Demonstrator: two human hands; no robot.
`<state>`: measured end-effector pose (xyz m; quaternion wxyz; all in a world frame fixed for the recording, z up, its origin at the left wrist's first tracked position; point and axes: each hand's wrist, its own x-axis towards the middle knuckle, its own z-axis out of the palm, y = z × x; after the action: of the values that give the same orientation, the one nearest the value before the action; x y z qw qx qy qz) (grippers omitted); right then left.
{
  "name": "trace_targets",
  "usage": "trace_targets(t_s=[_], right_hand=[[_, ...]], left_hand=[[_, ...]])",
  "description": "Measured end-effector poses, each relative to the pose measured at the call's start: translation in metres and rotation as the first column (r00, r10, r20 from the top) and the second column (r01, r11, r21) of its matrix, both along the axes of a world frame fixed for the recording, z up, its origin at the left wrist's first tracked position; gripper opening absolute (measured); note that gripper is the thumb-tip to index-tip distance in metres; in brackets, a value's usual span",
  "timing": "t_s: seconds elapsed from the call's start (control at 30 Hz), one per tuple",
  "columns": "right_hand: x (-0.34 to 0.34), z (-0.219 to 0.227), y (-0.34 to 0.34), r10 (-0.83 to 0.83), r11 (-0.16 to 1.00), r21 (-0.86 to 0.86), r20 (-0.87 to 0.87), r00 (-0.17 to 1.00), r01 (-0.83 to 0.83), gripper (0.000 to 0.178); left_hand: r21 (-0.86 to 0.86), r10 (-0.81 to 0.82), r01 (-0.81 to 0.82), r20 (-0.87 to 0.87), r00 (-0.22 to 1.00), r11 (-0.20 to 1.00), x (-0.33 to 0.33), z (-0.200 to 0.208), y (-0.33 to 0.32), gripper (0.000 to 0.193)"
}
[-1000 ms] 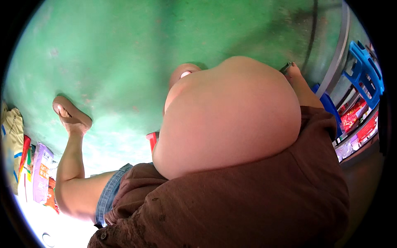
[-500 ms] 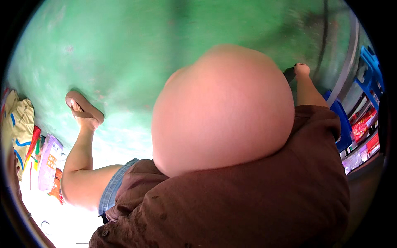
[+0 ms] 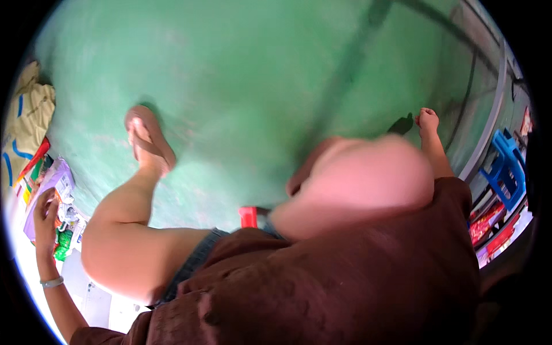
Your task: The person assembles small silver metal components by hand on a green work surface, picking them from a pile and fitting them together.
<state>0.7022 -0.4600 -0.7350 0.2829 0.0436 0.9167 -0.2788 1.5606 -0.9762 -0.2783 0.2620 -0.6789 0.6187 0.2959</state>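
My left hand (image 3: pixel 45 221) hangs at the far left, a pale bangle (image 3: pixel 52 282) round its wrist. Its fingers curve loosely apart, with nothing seen in them. Packages lie on the floor beyond that hand. At the right, my right hand (image 3: pixel 427 119) is held out over the green floor with its fingers curled in and nothing visible in them. My raised right knee (image 3: pixel 374 187) is smeared by motion. A brown flip-flop (image 3: pixel 155 138) is on my left foot, which rests on the floor.
Beige sacks with blue stripes (image 3: pixel 33 115) and a purple package (image 3: pixel 57 178) line the left side. A blue plastic stool (image 3: pixel 507 169) stands at the right beside a metal rail (image 3: pixel 489 118) and red packages (image 3: pixel 486 225). A red object (image 3: pixel 248 217) shows beside my thigh.
My right knee has moved right and lower in view, uncovering floor and a brown flip-flop. My left hand has come into clear view. My right hand sits slightly lower.
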Motion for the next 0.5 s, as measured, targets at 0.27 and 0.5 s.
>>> trace_targets(t_s=[0.27,0.5], right_hand=[[0.183,0.069,-0.359,0.491,0.850,-0.234,0.023,0.871,-0.473,0.010],[0.556,0.203,-0.470,0.240,0.747,-0.416,0.896,0.373,0.519,0.010]], left_hand=[[-0.218,-0.286,0.239,-0.218,0.933,0.946,-0.019,-0.007,-0.058,0.032],[0.052,0.094,-0.080,-0.672,0.735,0.995,-0.064,0.110,-0.070,0.027]])
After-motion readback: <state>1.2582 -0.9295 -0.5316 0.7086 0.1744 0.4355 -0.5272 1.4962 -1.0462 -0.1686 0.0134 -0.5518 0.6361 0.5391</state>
